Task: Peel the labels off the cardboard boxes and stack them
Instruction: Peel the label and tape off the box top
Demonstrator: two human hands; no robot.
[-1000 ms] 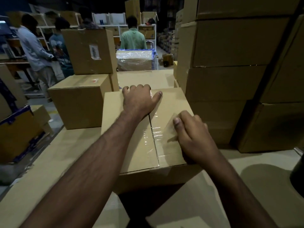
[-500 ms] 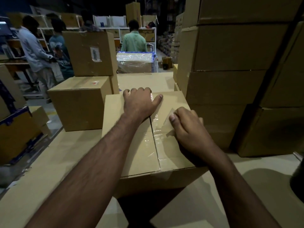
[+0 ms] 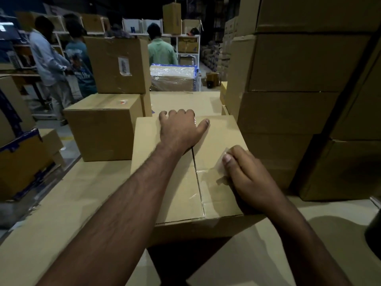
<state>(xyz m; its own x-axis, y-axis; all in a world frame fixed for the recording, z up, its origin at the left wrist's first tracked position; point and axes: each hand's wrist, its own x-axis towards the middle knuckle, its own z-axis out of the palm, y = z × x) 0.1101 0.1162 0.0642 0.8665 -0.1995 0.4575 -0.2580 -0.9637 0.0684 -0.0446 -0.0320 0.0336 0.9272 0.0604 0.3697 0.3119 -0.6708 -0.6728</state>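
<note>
Two hands on one cardboard box [image 3: 175, 178], which sits on the bench [image 3: 51, 203] right in front of me, center of view, top flaps shut w/ a seam running down the middle. Left hand [image 3: 181, 129] lies flat on the far part of the box top, fingers spread and relaxed, fingertips curling over the far edge, thumb out toward the right. Right hand [image 3: 245, 174] is on the near-right part of the top, thumb and fingers pinching a lifted flap of clear tape [image 3: 221, 162]; flap stands up off the cardboard, lower end of the strip looks stuck near the seam. Can't tell if there's a printed label under it. To the left, a second box [image 3: 103, 129] sits on the bench, apart from mine, w/ a taller box [image 3: 117, 65] behind it carrying a label [image 3: 124, 66] on its front face. Right side: tall stack of boxes [image 3: 299, 79], just beside my box. Bkgd: three people [image 3: 160, 50] near shelving [image 3: 185, 38], plus a plastic-wrapped load [image 3: 173, 77]. Dim light overall.
</note>
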